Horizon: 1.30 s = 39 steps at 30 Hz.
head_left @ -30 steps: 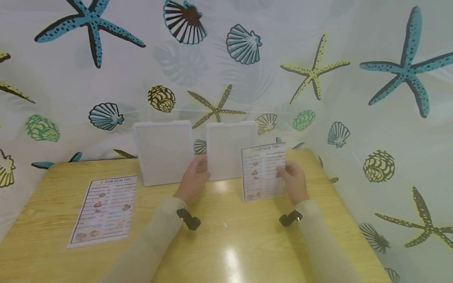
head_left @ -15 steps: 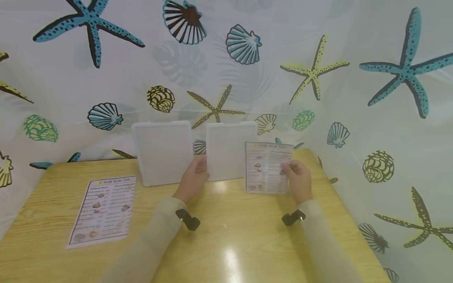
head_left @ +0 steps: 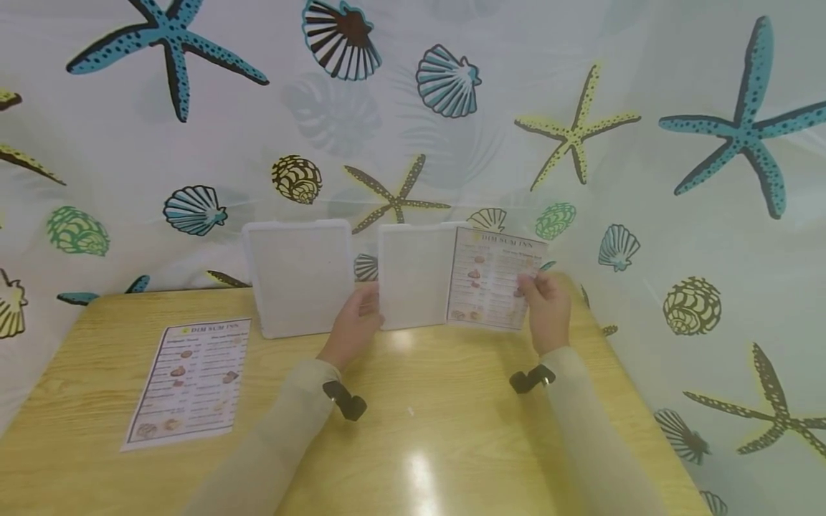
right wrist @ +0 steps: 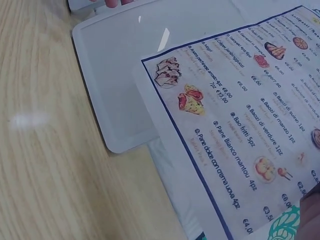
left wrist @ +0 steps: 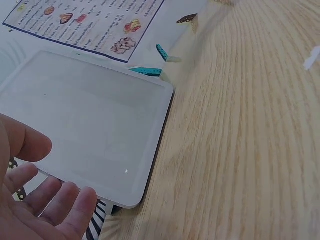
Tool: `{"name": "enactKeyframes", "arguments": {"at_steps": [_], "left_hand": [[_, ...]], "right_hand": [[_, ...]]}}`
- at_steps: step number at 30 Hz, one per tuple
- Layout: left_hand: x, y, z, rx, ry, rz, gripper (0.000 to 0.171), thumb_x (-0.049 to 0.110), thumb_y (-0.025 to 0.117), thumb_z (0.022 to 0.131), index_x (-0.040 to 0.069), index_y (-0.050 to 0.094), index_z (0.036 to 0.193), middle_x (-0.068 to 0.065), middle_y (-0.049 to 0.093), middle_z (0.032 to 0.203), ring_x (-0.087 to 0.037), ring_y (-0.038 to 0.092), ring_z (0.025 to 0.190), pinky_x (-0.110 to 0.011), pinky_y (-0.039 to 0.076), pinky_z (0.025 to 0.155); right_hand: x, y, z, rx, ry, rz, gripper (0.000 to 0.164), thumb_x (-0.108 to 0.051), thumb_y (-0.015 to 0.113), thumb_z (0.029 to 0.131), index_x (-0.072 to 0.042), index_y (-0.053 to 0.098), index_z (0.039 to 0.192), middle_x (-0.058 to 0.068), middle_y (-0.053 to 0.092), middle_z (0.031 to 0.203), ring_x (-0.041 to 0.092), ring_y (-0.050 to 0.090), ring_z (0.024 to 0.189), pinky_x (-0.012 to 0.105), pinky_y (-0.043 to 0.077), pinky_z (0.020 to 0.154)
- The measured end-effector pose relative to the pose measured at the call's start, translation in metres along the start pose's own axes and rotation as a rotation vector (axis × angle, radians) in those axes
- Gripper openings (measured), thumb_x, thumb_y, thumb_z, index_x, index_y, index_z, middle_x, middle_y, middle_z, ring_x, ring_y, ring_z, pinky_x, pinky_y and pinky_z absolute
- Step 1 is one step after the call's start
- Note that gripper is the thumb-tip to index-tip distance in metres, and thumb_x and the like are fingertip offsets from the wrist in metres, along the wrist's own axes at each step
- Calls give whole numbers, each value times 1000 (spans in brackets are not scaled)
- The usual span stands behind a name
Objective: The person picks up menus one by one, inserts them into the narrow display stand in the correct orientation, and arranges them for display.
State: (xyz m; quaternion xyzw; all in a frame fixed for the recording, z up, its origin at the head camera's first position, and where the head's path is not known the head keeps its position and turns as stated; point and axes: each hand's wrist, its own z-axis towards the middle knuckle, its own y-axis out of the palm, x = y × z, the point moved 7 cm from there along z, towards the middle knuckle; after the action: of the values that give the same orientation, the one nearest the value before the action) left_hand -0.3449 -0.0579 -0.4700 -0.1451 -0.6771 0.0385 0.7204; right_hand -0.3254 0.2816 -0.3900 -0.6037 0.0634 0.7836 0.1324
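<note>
My right hand pinches a printed menu sheet headed DIM SUM INN by its right edge. The sheet is raised and tilted, its left edge overlapping the right end of a white-rimmed board. That board stands upright at the back of the table. My left hand is at the board's left edge. In the left wrist view its fingertips touch that edge and the thumb is apart from the board's face. The menu's prices and small food pictures show in the right wrist view.
A second white board stands upright to the left of the first. Another menu sheet lies flat on the wooden table at the left. A curtain with starfish and shells hangs behind the table and along its right side.
My right hand has lifted the menu sheet up and slightly right, from in front of the right board to beside its upper right part. The left hand has stayed at the board's edge.
</note>
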Motion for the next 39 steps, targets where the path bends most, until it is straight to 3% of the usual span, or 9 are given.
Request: {"name": "enactKeyframes", "arguments": {"at_steps": [6,12,17,27,39], "left_hand": [[-6,5,1,3,6,22,67,10,55,101,13,28,163,-14,37,162,-36,41,145,-55,35,120],[-3,7,0,24,33,24,70,8,57,100,12,28,163,-17,36,162,-37,40,146,-56,36,120],[-3,7,-1,27,64,17,71,6,58,98,6,27,162,-19,35,162,-39,39,146,-57,36,120],[-6,8,-2,21,71,13,72,5,58,98,6,25,163,-18,34,163,-39,39,146,-57,34,120],[-9,7,-2,8,52,21,71,8,58,100,8,25,163,-16,35,163,-38,38,147,-57,35,120]], "right_hand": [[4,5,21,20,2,-4,24,-29,66,103,-10,69,118,-2,72,102,14,65,94,32,51,98],[-4,13,34,18,-57,15,27,-33,69,101,-13,70,117,2,72,105,17,66,93,31,54,91],[-15,18,40,6,-100,30,25,-32,69,100,-11,70,114,3,73,105,16,67,90,28,56,86],[-29,28,48,-19,-136,89,22,-26,69,101,-11,71,116,2,75,105,14,68,87,26,59,82],[-44,37,54,-33,-140,63,27,-33,70,99,-14,71,118,4,75,106,15,67,88,25,59,78]]}}
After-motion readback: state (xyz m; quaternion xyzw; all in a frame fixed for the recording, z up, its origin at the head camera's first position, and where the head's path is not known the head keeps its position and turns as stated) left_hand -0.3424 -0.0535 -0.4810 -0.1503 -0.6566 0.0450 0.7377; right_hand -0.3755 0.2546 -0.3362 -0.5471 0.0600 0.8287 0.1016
